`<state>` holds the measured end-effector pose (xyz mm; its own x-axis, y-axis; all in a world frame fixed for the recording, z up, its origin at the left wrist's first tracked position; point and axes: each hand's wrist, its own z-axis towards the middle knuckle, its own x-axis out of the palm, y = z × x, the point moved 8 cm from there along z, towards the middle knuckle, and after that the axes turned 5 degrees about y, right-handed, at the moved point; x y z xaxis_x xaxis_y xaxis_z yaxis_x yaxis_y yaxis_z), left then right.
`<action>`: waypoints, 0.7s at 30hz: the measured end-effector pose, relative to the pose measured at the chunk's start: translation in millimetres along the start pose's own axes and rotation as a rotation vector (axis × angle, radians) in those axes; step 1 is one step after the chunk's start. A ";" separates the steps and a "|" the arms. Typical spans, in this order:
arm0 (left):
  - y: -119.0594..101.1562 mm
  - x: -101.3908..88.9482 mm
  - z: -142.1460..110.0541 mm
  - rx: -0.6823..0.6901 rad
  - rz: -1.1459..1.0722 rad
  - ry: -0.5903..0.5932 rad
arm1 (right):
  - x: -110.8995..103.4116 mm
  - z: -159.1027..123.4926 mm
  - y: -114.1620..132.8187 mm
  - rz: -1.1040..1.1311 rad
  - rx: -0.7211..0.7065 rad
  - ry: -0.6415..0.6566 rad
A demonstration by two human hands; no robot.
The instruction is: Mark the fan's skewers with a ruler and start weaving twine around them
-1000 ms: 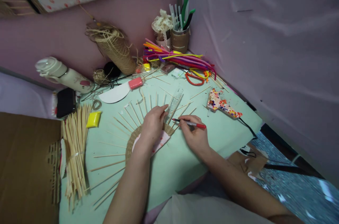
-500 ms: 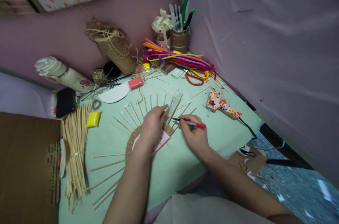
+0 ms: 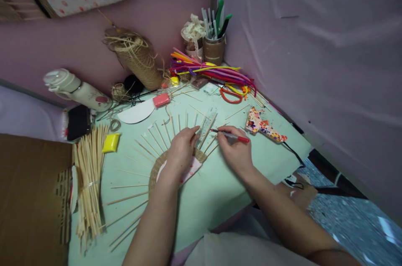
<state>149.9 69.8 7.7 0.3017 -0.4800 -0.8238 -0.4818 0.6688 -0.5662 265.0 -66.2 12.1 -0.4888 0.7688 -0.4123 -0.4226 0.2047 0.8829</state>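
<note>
My left hand [image 3: 181, 148] is closed on the lower end of a clear ruler [image 3: 208, 118], which lies along one of the thin wooden sticks [image 3: 130, 186]. Its palm covers part of a half-round piece with a twine-wrapped rim [image 3: 153, 176] and a spotted white middle [image 3: 192, 169]. Sticks fan outward from that rim across the table. Gripped in my right hand [image 3: 237, 155] is a grey and red marker [image 3: 234, 136], its dark tip beside the ruler's right edge; contact with a stick cannot be made out.
A bundle of sticks [image 3: 89, 186] and a yellow packet [image 3: 111, 143] lie left. A flowered glue gun [image 3: 264, 125] with a cord rests right. Behind are a bottle [image 3: 78, 90], a twine spool [image 3: 136, 58], pipe cleaners [image 3: 207, 67], red-handled scissors [image 3: 230, 95] and a jar [image 3: 214, 50].
My right hand has moved the marker slightly up and right, farther along the ruler from the rim. My left hand and the ruler stay nearly in place.
</note>
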 end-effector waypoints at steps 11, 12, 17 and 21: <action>-1.0 0.4 -0.4 0.002 0.004 0.005 | 8.7 -4.6 -2.2 -0.024 -0.073 0.029; -0.9 0.5 -0.3 0.002 0.007 0.004 | 8.8 -4.6 -2.0 -0.025 -0.074 0.030; -1.2 0.7 -0.4 0.003 0.010 -0.002 | 9.6 -5.1 -2.5 -0.020 -0.063 0.031; -1.1 0.2 -0.9 0.006 0.011 -0.007 | 10.6 -5.2 -1.8 -0.013 -0.072 0.037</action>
<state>149.8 68.4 8.2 0.3025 -0.4687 -0.8300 -0.4801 0.6773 -0.5575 256.6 -61.6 4.9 -0.5104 0.7429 -0.4331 -0.4822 0.1697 0.8594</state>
